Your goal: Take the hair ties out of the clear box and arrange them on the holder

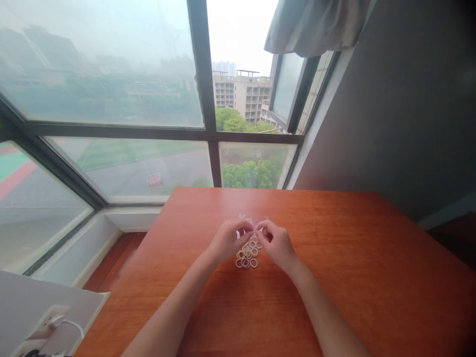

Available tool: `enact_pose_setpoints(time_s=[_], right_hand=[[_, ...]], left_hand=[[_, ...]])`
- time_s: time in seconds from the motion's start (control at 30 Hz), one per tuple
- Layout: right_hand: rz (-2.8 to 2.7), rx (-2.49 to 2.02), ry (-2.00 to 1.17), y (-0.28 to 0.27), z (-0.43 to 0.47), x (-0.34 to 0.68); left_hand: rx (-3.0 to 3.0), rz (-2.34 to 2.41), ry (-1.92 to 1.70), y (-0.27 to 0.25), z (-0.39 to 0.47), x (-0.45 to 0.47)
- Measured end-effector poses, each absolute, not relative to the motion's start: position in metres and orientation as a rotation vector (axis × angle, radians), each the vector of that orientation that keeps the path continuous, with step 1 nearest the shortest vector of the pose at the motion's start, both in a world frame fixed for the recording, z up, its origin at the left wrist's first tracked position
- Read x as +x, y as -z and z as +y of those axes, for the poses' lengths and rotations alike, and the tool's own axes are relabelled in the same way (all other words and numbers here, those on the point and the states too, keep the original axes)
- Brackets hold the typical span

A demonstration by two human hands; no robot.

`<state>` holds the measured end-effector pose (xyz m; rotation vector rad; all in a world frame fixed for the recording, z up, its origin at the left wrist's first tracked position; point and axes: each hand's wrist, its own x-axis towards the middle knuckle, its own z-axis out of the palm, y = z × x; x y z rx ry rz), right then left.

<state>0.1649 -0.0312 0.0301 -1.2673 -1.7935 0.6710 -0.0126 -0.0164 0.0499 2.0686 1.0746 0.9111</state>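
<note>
My left hand [231,239] and my right hand [275,243] meet over the middle of the table, thumbs and index fingers pinched close together. Between the fingertips is something small and pale, too small to make out. Just below them lies a cluster of small rings [254,263] that look like hair ties, in white, yellowish and pinkish tones, some overlapping. Behind the fingers a clear, shiny piece like plastic wrapping [242,216] shows in part; the hands hide the rest.
The reddish-brown wooden table [353,258] reaches out towards large framed windows [111,163]. A grey wall [401,109] rises on the right, with a curtain [316,29] at the top. At lower left a white plug [56,321] with its cable sits in a wall socket.
</note>
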Motion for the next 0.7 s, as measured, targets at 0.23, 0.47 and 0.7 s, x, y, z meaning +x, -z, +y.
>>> enact_pose_setpoints(time_s=[0.23, 0.47, 0.7], right_hand=[[-1.771, -1.285, -0.648, -0.032, -0.030, 0.168], [-1.797, -1.299, -0.642, -0.031, -0.029, 0.169], [-1.814, -1.336, -0.652, -0.030, -0.027, 0.172]], left_hand=[[2.046, 1.276, -1.089, -0.040, -0.005, -0.027], [2.033, 1.501, -1.155, -0.023, 0.010, -0.046], [2.038, 1.521, -1.127, -0.021, 0.011, -0.046]])
